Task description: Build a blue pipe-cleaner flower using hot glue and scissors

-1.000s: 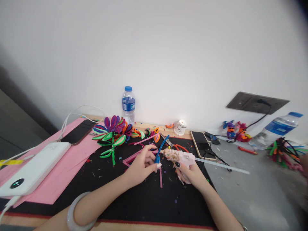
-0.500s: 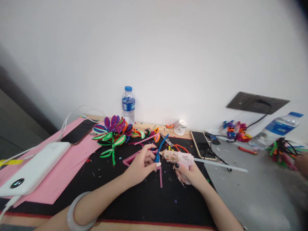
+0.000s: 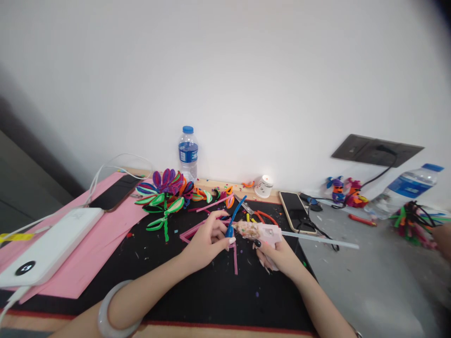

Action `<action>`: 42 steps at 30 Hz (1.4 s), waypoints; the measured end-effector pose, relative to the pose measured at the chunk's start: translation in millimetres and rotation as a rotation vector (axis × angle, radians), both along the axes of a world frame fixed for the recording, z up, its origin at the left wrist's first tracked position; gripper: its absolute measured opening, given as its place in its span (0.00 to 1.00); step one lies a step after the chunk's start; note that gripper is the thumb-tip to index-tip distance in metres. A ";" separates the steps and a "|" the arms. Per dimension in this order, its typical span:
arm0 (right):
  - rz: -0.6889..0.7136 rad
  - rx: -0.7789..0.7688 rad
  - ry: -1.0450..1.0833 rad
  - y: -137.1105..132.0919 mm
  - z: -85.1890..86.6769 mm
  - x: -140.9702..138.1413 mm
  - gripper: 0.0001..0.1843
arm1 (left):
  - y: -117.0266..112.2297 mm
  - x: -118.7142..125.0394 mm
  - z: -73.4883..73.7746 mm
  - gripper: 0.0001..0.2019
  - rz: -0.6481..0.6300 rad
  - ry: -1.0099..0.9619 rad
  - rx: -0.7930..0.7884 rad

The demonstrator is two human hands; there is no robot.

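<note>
My left hand [image 3: 209, 238] pinches a blue pipe cleaner [image 3: 238, 211] near its lower end, with the free length slanting up to the right. In my right hand [image 3: 273, 256] is a pale pink hot glue gun [image 3: 269, 232], its grip wrapped by my fingers. A long translucent glue stick [image 3: 320, 239] juts from the gun's back. The nozzle points left and is close to the blue piece; whether they touch I cannot tell. Pink pipe cleaners [image 3: 236, 260] lie on the black mat [image 3: 197, 298] under and beside my left hand.
A colourful pipe-cleaner flower bunch [image 3: 165, 202] lies at the left. Behind it stands a water bottle [image 3: 188, 152]. A paper cup [image 3: 264, 186], a phone [image 3: 298, 212] and red pipe cleaners [image 3: 266, 217] are further back. A white power bank [image 3: 52, 246] rests on pink sheets [image 3: 84, 263]. Another person's hand [image 3: 442, 237] is at the right edge.
The glue gun has shifted slightly left, its nozzle closer to the blue pipe cleaner. My left hand has barely moved.
</note>
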State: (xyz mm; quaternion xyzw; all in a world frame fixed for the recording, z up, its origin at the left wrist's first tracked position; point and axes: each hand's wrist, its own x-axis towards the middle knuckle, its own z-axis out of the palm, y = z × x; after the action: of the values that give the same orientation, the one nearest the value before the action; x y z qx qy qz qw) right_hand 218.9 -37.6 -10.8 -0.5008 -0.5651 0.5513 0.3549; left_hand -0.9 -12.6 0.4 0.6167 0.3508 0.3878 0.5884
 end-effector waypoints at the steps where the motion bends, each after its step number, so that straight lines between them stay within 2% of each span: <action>1: -0.002 0.000 0.001 0.2 -0.2 0.2 0.14 | 0.1 0.1 -0.1 0.23 -0.001 -0.002 -0.003; 13: -0.032 0.000 0.030 1.6 -4.6 2.6 0.14 | 0.3 -0.9 -2.6 0.23 -0.024 0.010 0.003; 31: -0.060 0.018 -0.007 2.1 2.1 0.2 0.19 | 0.6 -1.4 -5.4 0.23 -0.036 0.022 0.003; 42: -0.072 0.002 0.013 2.7 0.4 0.8 0.19 | 0.2 -1.3 -4.6 0.23 -0.036 0.027 -0.002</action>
State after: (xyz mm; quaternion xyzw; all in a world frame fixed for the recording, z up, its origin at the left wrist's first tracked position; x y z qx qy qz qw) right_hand 219.7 -34.8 -10.4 -0.5167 -0.5448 0.5411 0.3786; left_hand -2.3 -12.4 -4.2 0.6274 0.3482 0.3683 0.5911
